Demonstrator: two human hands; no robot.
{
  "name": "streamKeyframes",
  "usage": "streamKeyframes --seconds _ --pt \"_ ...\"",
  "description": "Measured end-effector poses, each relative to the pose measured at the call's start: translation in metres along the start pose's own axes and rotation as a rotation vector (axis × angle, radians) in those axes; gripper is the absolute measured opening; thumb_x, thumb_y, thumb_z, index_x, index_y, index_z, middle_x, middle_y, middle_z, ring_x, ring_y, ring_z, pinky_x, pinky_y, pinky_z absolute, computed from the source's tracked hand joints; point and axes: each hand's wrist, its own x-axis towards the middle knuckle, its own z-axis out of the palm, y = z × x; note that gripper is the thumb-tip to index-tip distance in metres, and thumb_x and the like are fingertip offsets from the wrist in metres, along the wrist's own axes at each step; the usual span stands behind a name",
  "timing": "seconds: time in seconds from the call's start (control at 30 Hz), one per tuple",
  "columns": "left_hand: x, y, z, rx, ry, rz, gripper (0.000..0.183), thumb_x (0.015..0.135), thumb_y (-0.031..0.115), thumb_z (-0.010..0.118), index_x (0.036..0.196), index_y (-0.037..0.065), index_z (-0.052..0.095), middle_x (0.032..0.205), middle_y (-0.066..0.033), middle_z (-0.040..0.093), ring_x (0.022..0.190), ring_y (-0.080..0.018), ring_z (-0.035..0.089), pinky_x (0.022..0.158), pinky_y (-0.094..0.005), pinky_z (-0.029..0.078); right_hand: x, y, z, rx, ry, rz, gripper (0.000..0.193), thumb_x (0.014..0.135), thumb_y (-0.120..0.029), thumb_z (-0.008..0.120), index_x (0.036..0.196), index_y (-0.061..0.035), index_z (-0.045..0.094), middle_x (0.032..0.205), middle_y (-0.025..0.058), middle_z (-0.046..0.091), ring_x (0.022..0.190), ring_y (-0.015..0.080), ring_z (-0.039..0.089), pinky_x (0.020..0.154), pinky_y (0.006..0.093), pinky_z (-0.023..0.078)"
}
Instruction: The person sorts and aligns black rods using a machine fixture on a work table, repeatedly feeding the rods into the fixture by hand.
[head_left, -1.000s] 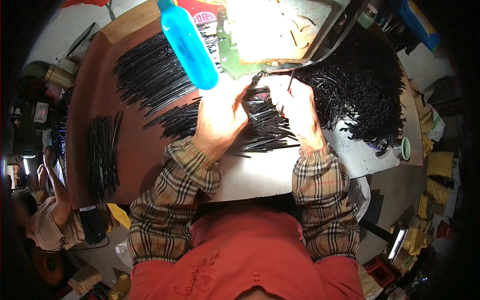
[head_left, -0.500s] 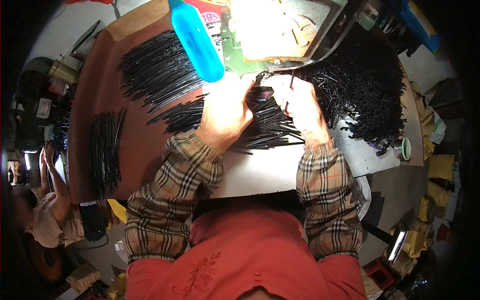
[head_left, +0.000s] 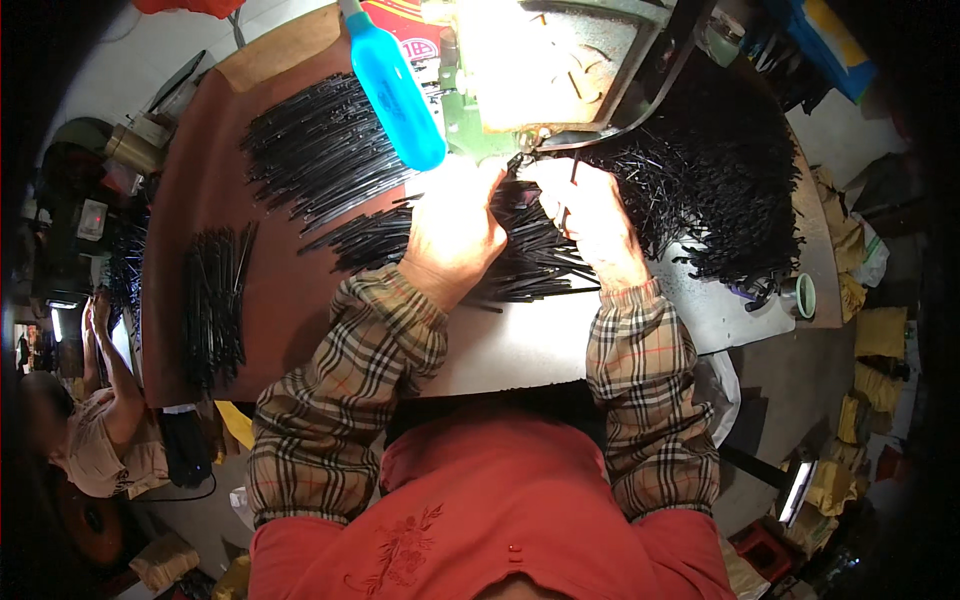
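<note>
My left hand [head_left: 450,235] is at the foot of a green machine [head_left: 463,120], thumb and fingers pinched together. Glare washes out its fingertips, and what they hold cannot be made out. Just to the right, my right hand [head_left: 596,215] is closed with its fingers curled around a thin dark rod [head_left: 574,168] that sticks up between them. Both hands nearly meet beside a small dark part under the machine's lower edge. Beneath them lies a loose pile of thin black rods [head_left: 540,250].
A long blue rounded thing [head_left: 395,95] hangs left of the machine. Black rods lie in a large stack [head_left: 320,145] and a smaller bundle [head_left: 215,300] on the brown tabletop [head_left: 285,270]. A tangled black heap [head_left: 740,190] and a green-rimmed cup [head_left: 806,296] are at right. Another person [head_left: 105,430] sits far left.
My right hand has shifted slightly left, nearer the left hand, and the rod in it has moved with it. The left hand stays almost in place. The whole view has shifted slightly.
</note>
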Motion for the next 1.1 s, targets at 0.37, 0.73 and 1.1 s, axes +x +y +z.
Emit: streamKeyframes --seconds 0.37,0.73,1.1 --pt "0.009 -0.013 -0.056 -0.522 -0.401 -0.593 0.03 0.085 0.003 0.061 0.115 -0.002 0.063 0.082 -0.0031 0.066 0.068 -0.0062 0.055 0.062 -0.02 0.045 -0.013 0.003 0.001 0.217 0.068 -0.012 0.016 0.094 -0.013 0.055 0.095 0.0002 0.062 0.068 -0.0019 0.054 0.05 0.0025 0.046 0.044 0.0166 0.036" --pt "0.013 -0.015 -0.046 -1.176 -0.21 -1.092 0.012 0.084 0.014 0.07 0.084 0.004 0.063 0.068 0.0026 0.056 0.049 -0.0012 0.039 0.042 -0.0165 0.027 -0.009 0.002 0.001 0.335 0.143 0.163 0.018 0.099 -0.016 0.05 0.104 0.0016 0.052 0.086 0.0119 0.063 0.068 0.0146 0.06 0.063 0.0243 0.052" --pt "0.012 -0.019 -0.024 -1.223 -0.257 -0.973 0.016 0.082 0.016 0.071 0.089 0.003 0.066 0.072 0.0008 0.059 0.052 -0.0007 0.038 0.042 -0.016 0.024 -0.007 0.012 0.005 0.268 0.212 -0.03 0.015 0.098 -0.016 0.053 0.096 -0.0006 0.051 0.082 0.0164 0.068 0.07 0.0157 0.065 0.064 0.0248 0.051"
